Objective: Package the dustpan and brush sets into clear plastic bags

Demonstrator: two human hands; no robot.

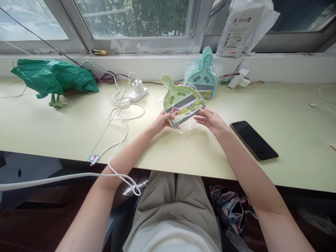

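A light green dustpan and brush set (181, 99) in clear plastic wrap tilts up above the desk, its handle pointing away to the upper left. Across its grey bristles runs a printed label with a red picture. My left hand (163, 122) grips the lower left corner, thumb on top and the other fingers partly hidden beneath. At the lower right corner is my right hand (210, 120), its fingers stretched and apart; the index fingertip meets the edge of the wrap. Just behind stands a stack of turquoise dustpan sets (203, 75), also wrapped in plastic, against the wall.
A black phone (254, 140) lies to the right on the pale desk (168, 157). On the left are a white power strip (138, 94) with chargers, loose white cables (123, 120) and a green plastic bag (55, 77). A white parcel bag (241, 28) and a yellow cutter (99, 52) rest on the sill.
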